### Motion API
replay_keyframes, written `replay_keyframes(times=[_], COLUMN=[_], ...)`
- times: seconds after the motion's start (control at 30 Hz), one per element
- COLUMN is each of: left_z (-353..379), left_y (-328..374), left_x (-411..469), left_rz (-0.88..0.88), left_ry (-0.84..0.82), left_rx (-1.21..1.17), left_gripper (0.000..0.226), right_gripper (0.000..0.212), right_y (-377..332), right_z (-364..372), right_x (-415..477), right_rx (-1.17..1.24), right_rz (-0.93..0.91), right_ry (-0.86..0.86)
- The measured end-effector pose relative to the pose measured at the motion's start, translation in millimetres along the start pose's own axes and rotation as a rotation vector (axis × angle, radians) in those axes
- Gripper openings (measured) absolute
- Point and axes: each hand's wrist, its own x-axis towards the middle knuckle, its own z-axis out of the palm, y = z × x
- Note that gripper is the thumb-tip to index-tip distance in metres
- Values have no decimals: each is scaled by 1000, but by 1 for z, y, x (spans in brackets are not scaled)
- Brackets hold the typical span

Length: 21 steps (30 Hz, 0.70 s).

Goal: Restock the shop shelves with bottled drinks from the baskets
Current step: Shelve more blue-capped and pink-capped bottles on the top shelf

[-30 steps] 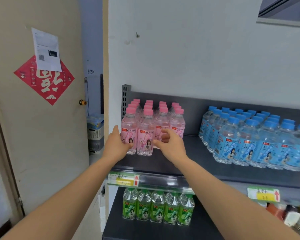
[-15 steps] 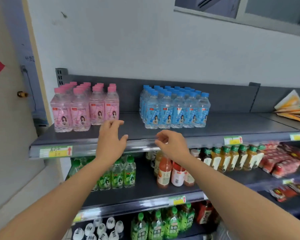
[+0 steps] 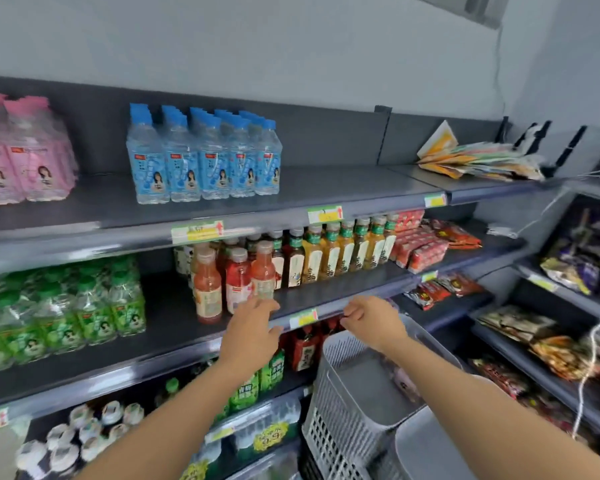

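Grey basket (image 3: 329, 424) below both outstretched arms; left hand (image 3: 253, 336) grip slack, empty; right hand (image 3: 374, 322) loosely curled, empty.

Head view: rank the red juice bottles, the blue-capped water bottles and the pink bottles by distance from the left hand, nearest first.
1. red juice bottles: just above the left hand, close to its fingertips.
2. blue-capped water bottles: higher up, slightly to the left.
3. pink bottles: level with the blue-capped ones, at the far left edge.
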Motion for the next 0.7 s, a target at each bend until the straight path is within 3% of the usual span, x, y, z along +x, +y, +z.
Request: replay_keyframes(times=[0.4, 0.6, 0.7], left_z=[138, 220, 263], left_y=[49, 62, 66], left_x=[46, 68, 80], left_rz=[116, 71, 1], left_ry=[-360, -534, -667], left_rx=[120, 148, 179], left_gripper=[23, 31, 31], right_gripper=[10, 27, 14], right_y=[137, 206, 242], right_z=[14, 40, 53], right_x=[15, 40, 59], right_rx=[-11, 18, 9], right_rz=[307, 398, 424], right_ry=[-50, -125, -207])
